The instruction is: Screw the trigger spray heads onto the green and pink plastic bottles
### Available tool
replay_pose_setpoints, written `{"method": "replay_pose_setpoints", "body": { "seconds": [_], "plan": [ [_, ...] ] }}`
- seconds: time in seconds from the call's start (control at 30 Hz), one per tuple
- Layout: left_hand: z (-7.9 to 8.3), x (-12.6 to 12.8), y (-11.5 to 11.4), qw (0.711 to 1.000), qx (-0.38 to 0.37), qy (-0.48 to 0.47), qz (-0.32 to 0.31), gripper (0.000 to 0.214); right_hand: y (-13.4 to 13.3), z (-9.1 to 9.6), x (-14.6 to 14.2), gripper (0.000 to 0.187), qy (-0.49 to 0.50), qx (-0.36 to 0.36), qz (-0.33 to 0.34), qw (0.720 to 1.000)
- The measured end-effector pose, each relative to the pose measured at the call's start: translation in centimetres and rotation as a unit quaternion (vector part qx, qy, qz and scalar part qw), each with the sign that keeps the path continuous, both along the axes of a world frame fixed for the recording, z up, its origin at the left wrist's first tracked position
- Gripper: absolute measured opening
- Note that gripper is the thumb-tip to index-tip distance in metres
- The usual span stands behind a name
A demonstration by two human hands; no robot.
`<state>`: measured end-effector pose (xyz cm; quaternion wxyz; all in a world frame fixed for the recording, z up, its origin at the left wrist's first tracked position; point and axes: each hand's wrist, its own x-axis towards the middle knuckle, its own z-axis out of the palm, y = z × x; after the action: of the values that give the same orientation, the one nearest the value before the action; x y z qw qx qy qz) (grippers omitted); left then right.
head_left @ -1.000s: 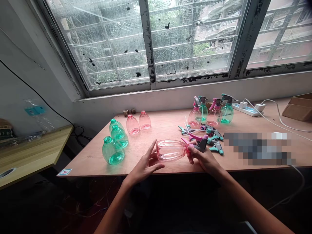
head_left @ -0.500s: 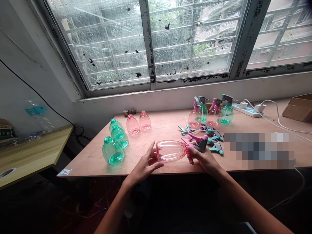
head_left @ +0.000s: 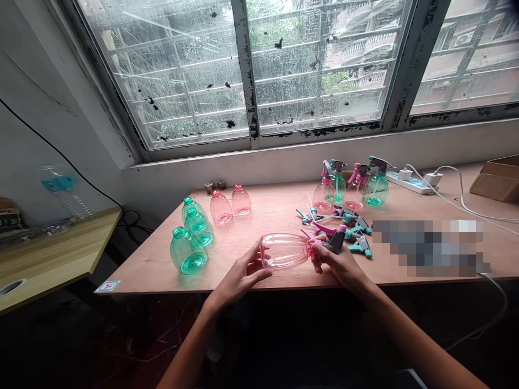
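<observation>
1. While looking down through the head view, can see a pink bottle [head_left: 285, 250] held sideways near the front edge of the worktop [head_left: 275, 208], base pointing toward the left edge.
2. Got the right hand [head_left: 336, 265] clamped round the bottle's neck end, with a black-and-pink sprayer head [head_left: 335, 242] right at that neck. Can't tell if screwed fully on.
3. Got the left hand [head_left: 243, 275] cupped at the base, thumb spread apart from the fingers. Honestly can't tell if gripping or just steadying.
4. Just beyond the right hand, can spot a messy heap of loose sprayer heads [head_left: 359, 246].
5. Near the left edge, got three open-necked green bottles [head_left: 188, 251] upright, plus two spare pink bottles [head_left: 221, 208] closer to the back edge.
6. Along the back edge, right of the middle, got four bottles with sprayers [head_left: 377, 189] standing close together, then a power strip [head_left: 413, 182] and a cardboard box [head_left: 497, 181].
</observation>
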<state>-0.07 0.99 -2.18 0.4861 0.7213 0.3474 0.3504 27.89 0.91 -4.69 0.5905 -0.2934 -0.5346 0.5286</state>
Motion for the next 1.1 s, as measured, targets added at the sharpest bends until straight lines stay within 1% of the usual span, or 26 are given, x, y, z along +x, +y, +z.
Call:
{"method": "replay_pose_setpoints", "body": {
  "seconds": [0.13,0.3,0.47,0.7,0.8,0.87,0.97,1.1],
  "plan": [
    [-0.05,0.07,0.06,1.000,0.017,0.005,0.008,0.093,-0.07,0.11,0.00,0.025,-0.003,-0.008,-0.003,1.000],
    [-0.12,0.08,-0.05,1.000,0.005,-0.007,-0.004,0.101,-0.14,0.15,0.01,0.025,-0.001,-0.007,-0.002,1.000],
    [-0.04,0.05,-0.11,1.000,0.004,-0.008,0.002,0.089,-0.03,0.10,-0.02,0.025,-0.003,-0.006,-0.004,1.000],
    [0.22,0.16,-0.14,1.000,-0.009,-0.017,-0.004,0.096,-0.11,0.16,-0.01,0.027,-0.007,-0.006,-0.001,1.000],
    [0.27,0.07,-0.14,0.999,-0.014,-0.028,-0.008,0.090,-0.09,0.14,-0.01,0.028,-0.006,-0.009,-0.003,1.000],
    [0.20,-0.02,-0.07,1.000,-0.013,-0.018,-0.007,0.085,-0.06,0.12,-0.01,0.027,-0.006,-0.009,-0.004,1.000],
    [0.01,-0.05,0.08,1.000,-0.001,-0.002,0.002,0.088,-0.05,0.13,0.02,0.027,-0.008,-0.006,-0.003,1.000],
    [-0.08,0.06,0.08,1.000,0.004,-0.010,0.001,0.090,-0.07,0.14,0.07,0.026,-0.009,-0.007,0.000,1.000]
  ]
}}
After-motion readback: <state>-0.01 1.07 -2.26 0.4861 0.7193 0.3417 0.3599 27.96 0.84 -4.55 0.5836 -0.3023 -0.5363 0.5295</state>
